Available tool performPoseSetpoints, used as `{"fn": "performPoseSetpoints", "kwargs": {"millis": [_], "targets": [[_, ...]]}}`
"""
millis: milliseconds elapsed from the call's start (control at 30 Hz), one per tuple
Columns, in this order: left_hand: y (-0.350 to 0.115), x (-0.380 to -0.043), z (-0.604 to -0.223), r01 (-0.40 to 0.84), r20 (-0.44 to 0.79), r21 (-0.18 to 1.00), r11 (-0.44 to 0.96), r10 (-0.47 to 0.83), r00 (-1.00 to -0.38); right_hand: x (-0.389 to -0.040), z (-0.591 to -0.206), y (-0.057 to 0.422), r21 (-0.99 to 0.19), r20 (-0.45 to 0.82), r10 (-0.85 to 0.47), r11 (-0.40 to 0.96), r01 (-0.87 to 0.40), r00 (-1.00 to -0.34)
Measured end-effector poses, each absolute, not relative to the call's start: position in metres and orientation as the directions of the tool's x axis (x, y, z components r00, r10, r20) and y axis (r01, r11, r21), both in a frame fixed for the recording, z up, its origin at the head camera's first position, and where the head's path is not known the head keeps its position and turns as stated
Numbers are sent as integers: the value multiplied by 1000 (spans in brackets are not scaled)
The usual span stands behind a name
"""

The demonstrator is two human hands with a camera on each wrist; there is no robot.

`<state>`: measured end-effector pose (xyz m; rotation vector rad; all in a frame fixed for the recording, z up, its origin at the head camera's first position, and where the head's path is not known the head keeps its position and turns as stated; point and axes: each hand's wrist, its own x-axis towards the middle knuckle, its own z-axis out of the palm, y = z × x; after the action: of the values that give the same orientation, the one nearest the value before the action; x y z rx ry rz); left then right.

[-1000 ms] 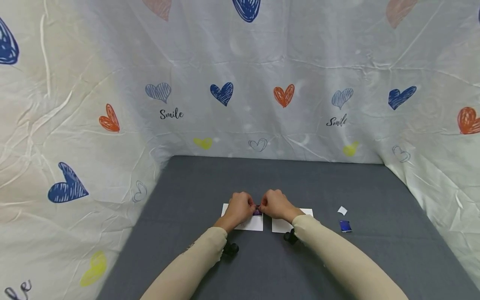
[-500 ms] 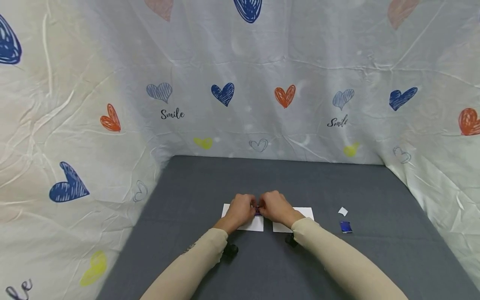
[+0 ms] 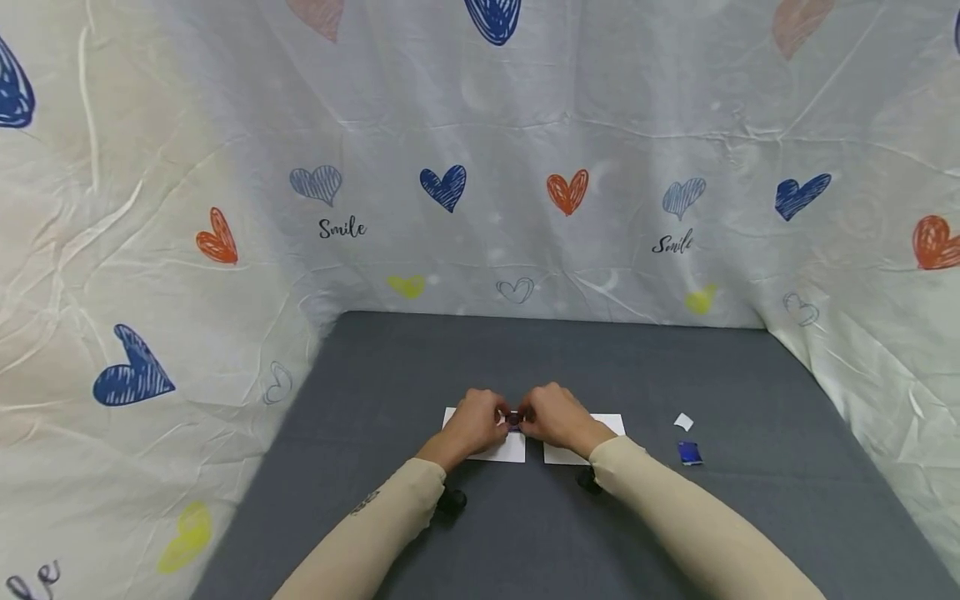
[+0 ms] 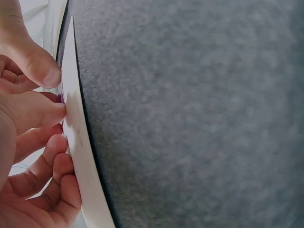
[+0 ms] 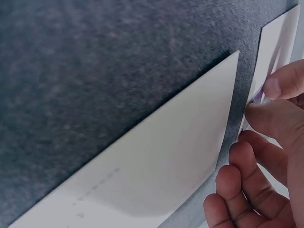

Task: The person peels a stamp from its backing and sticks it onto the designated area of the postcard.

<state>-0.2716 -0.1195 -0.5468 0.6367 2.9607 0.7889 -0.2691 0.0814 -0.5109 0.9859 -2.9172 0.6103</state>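
Observation:
In the head view a small purple square piece sits over the inner part of the left white card. My left hand pinches its left side with thumb and fingertips, low over that card. From the other side my right hand pinches its right edge, knuckles up. Most of the piece is hidden by fingers; its exact kind cannot be told. In the left wrist view both thumbs come close together at the white card. A purple sliver shows between the thumbs in the right wrist view.
A second white card lies partly under my right wrist, a narrow gap from the first. Farther right on the grey table are a small white square and a shiny blue square. A heart-printed curtain encloses the back and sides.
Both hands have stayed over the left card. The right hand has lowered slightly, and the fingertips now cover more of the purple piece. The left forearm has shifted a little left.

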Motion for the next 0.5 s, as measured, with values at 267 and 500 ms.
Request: {"fn": "performPoseSetpoints", "kwargs": {"millis": [267, 500], "targets": [[-122, -274, -558, 376, 116, 476, 795, 367, -923, -267, -510, 82, -336, 108, -567, 752, -567, -817], [-124, -284, -574, 409, 137, 435, 802, 390, -911, -266, -508, 84, -308, 131, -603, 730, -611, -787]]}}
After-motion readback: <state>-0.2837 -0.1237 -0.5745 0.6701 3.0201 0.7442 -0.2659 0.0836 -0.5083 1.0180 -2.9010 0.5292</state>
